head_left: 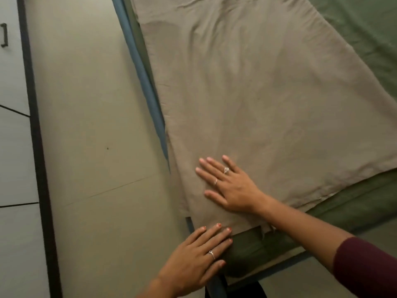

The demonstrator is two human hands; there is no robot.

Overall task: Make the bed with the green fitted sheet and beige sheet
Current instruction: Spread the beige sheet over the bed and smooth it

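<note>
**A:** Where is everything sitting right now?

**B:** Taking the near corner of the mattress [242, 252] as the landmark: the green fitted sheet [365, 29] is covering the mattress and wrapping that corner, and the beige sheet [257, 93] is lying on top of it, running away from the corner along the floor-side edge. Its near hem is stopping just short of the corner, so a green strip is showing on the near side.

**A:** And the hands?

**B:** Neither is gripping anything. The right hand [229, 186] is lying flat on the beige sheet just beyond the corner, fingers spread wide. The left hand [199, 257] is resting straight-fingered at the corner itself, fingertips touching the beige hem.

**A:** So what is worrying you?

**B:** Flat palms are holding cloth only by friction. If the right hand is pushing away from the corner, I'd judge the beige sheet is likely to slide over the green one, not flatten, and bunch into folds farther up.

**A:** Anything else?

**B:** The beige edge is hanging over the side beside the blue bed frame rail [141, 67], toward the tiled floor [86, 125]. A push that way could be dragging more cloth off the mattress. And the beige sheet is lying askew, with green showing on the far side, so smoothing now may be fixing it crooked.
</note>
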